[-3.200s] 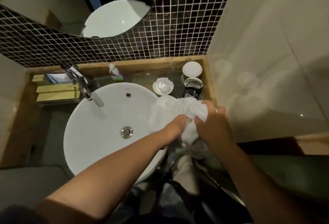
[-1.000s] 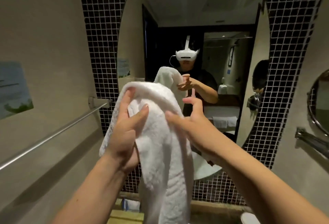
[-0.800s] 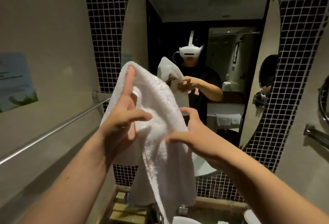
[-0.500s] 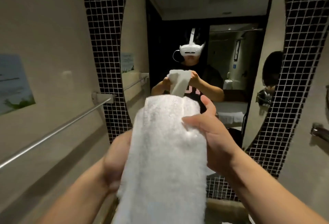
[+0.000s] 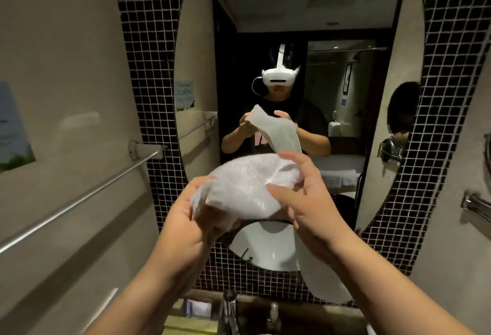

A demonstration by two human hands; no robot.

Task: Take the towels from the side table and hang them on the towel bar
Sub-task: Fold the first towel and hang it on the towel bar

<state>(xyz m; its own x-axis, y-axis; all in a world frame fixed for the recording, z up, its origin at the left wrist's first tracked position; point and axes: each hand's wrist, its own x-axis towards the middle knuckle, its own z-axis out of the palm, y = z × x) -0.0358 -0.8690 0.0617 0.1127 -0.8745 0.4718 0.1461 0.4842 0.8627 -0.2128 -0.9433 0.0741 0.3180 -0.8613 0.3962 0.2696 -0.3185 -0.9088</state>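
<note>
A white terry towel [image 5: 245, 184] is bunched between both hands at chest height in front of the oval mirror. My left hand [image 5: 195, 224] grips its left end from below. My right hand [image 5: 305, 201] pinches its right side, and a long tail of the towel [image 5: 322, 279] hangs down behind my right wrist. The chrome towel bar [image 5: 87, 197] runs along the beige wall to my left, bare, about a hand's width away from the towel. The side table is out of view.
The oval mirror [image 5: 297, 29] on the black mosaic wall reflects a person with a white headset. A chrome faucet [image 5: 229, 310] stands at the bottom centre. A second chrome rail [image 5: 475, 203] juts from the right wall. A poster [image 5: 13, 132] hangs on the left wall.
The towel was lifted from beside the sink up to mirror height, spread and turned between the hands. Over the last half second it went from a hanging strip to a gathered bunch.
</note>
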